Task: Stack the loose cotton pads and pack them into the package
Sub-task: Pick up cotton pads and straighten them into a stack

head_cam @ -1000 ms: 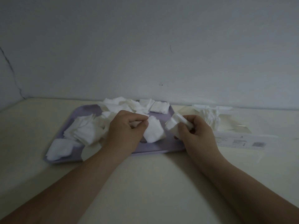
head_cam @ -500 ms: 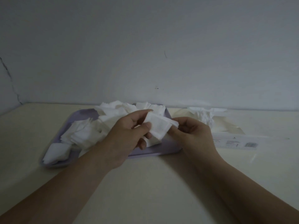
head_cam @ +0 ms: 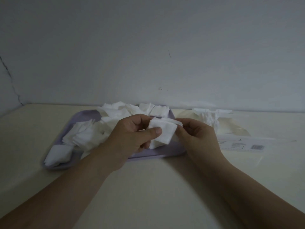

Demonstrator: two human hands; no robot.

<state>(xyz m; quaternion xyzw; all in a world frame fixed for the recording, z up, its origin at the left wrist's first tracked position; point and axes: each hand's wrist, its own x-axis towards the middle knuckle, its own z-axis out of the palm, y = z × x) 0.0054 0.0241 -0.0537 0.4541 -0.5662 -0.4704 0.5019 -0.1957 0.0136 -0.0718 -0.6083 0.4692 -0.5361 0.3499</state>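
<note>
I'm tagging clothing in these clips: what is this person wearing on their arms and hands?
Nothing that shows: the left forearm and right forearm are bare to the picture's edge, no sleeve in view. The left hand and right hand have no gloves, rings, watch or bands.

Print on the package (head_cam: pixel 241 144) label is too small and blurred to read.

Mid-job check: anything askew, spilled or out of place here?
Nothing damaged. The loose cotton pads lie jumbled and overlapping on the purple tray; one pad at its near-left corner seems to overhang the rim. The left hand and right hand grip a small stack above it.
</note>
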